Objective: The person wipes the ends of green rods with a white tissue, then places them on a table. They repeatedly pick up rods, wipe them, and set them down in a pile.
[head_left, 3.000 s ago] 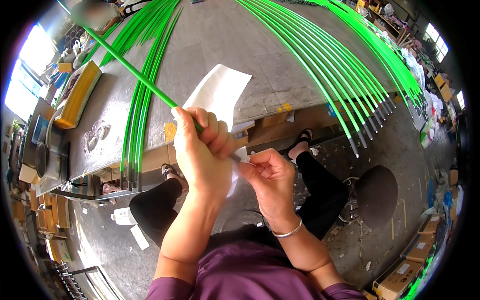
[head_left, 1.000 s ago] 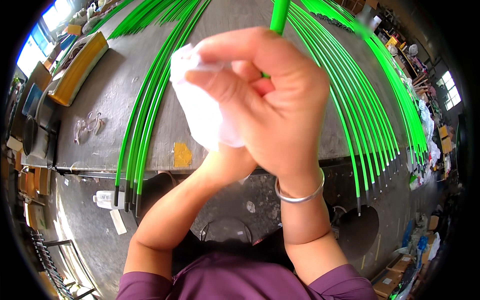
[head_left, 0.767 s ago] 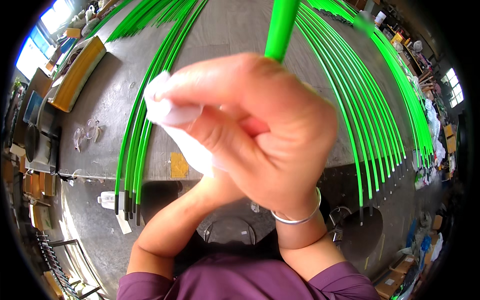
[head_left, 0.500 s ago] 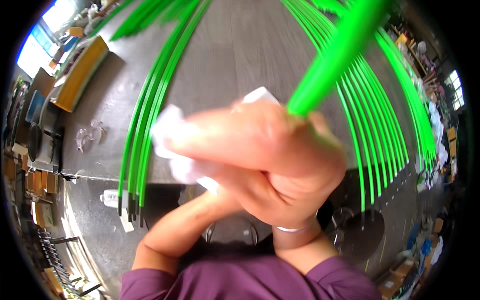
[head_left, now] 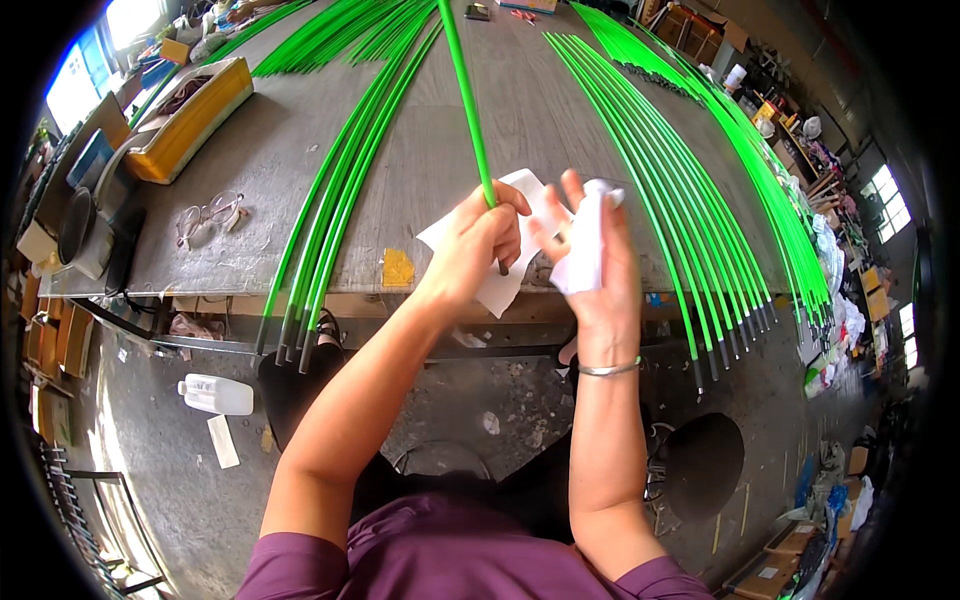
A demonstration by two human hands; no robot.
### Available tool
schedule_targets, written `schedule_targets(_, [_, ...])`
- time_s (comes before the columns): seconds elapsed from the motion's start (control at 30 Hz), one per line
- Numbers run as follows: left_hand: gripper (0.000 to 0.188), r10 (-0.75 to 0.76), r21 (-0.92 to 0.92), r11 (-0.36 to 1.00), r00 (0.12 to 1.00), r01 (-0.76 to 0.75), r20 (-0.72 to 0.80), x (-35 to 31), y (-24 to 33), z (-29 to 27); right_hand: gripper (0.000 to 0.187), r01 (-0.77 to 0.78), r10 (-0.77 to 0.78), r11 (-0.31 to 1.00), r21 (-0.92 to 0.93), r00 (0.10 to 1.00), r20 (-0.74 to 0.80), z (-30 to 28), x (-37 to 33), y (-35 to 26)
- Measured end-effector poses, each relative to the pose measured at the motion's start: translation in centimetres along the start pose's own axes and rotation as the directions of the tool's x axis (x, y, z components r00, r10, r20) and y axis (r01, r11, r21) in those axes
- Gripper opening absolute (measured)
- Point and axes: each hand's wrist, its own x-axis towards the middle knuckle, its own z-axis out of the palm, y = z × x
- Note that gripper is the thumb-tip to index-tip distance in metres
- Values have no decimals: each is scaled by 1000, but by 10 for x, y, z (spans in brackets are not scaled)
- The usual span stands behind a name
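My left hand (head_left: 474, 245) is closed around the lower end of a green rod (head_left: 465, 100), whose dark tip pokes out below the fist. The rod runs up and away past the top of the picture. My right hand (head_left: 618, 255) is raised beside it, palm turned inward and fingers spread, with a crumpled white cloth (head_left: 583, 255) held across the palm. Under and behind my hands, a white sheet (head_left: 500, 290) lies at the table's front edge. The two hands are apart, and only the left touches the rod.
Green rods with dark ends (head_left: 325, 210) lie on the grey table (head_left: 470, 130) at left, and another row (head_left: 665, 190) at right, both overhanging the front edge. Eyeglasses (head_left: 210, 215) and a yellow box (head_left: 195, 125) are at left. A white jug (head_left: 217, 394) sits on the floor.
My hands have come down from close to the camera and separated. The rod in hand has swung from slanting right to leaning slightly left. The cloth now shows in my right palm.
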Motion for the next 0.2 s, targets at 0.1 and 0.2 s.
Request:
schedule_targets(0.1, [16,63,-11,998,998,-62,12,-2,3,-8,16,-88,87,996,-8,993,-84,-12,-2,13])
schedule_targets(0.2, [18,151,-48,987,988,-153,-25,-7,19,-15,14,-101,98,991,-88,994,-39,-23,-1,14])
